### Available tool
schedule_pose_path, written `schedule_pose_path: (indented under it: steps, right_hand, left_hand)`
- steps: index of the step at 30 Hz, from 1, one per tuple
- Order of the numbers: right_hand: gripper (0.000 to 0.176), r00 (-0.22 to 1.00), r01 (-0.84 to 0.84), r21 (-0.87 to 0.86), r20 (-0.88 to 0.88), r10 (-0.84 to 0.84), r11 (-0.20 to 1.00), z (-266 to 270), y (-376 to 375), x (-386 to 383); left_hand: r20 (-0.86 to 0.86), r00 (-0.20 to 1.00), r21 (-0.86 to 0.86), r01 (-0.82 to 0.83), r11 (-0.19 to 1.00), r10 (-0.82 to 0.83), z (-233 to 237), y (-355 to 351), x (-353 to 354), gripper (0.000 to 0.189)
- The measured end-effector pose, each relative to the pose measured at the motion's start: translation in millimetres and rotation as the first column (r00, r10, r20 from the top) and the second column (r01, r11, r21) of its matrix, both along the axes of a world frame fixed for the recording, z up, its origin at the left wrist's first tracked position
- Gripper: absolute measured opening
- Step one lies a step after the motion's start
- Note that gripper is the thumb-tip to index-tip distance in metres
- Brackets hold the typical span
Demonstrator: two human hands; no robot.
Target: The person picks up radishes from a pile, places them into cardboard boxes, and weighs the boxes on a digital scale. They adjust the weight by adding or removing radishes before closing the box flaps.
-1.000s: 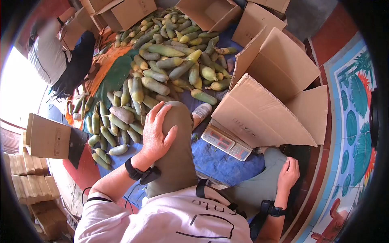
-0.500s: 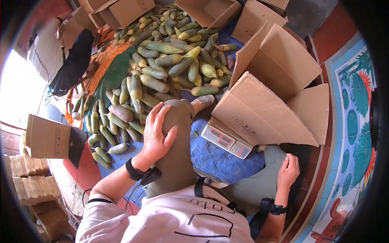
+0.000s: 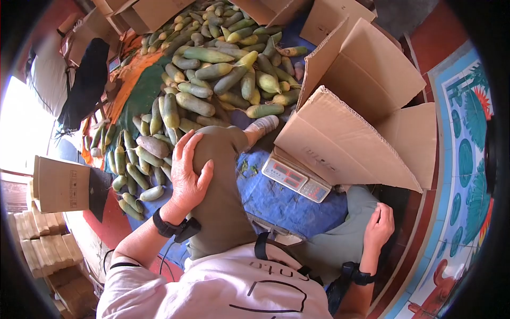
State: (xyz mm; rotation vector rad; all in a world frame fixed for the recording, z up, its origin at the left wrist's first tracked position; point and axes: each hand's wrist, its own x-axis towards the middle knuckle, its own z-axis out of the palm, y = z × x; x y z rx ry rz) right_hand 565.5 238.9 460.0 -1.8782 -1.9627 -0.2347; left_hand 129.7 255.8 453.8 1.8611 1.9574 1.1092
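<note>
My left hand (image 3: 188,177) lies open on my left knee, thumb apart from the fingers and nothing in it. On my right thigh rests my right hand (image 3: 378,226), holding nothing, its fingers loosely bent and close together. Between my legs a digital scale (image 3: 295,177) with a keypad stands on a blue tarp (image 3: 287,210). An open cardboard box (image 3: 340,141) sits tilted on the scale, flaps up; most of its inside is hidden. Beyond my left knee spreads a big heap of green radishes (image 3: 195,103).
More cardboard boxes (image 3: 332,21) stand behind the heap. At left are another box (image 3: 64,183) and stacked flattened cardboard (image 3: 45,239). A person in dark clothing (image 3: 87,80) is at the upper left. A tiled wall with painted plants (image 3: 465,154) runs along the right.
My left knee has swung slightly left, carrying the left hand with it. My right hand stays on the thigh. The view has shifted a little.
</note>
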Motion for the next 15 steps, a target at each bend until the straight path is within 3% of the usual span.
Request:
schedule_pose_path:
  steps: [15]
  right_hand:
    - [0.011,0.999,-0.003,0.029,-0.041,0.004,1.000,-0.8,-5.2,4.9]
  left_hand:
    - [-0.020,1.000,0.020,0.003,1.000,-0.002,2.9,0.8,8.1,0.053]
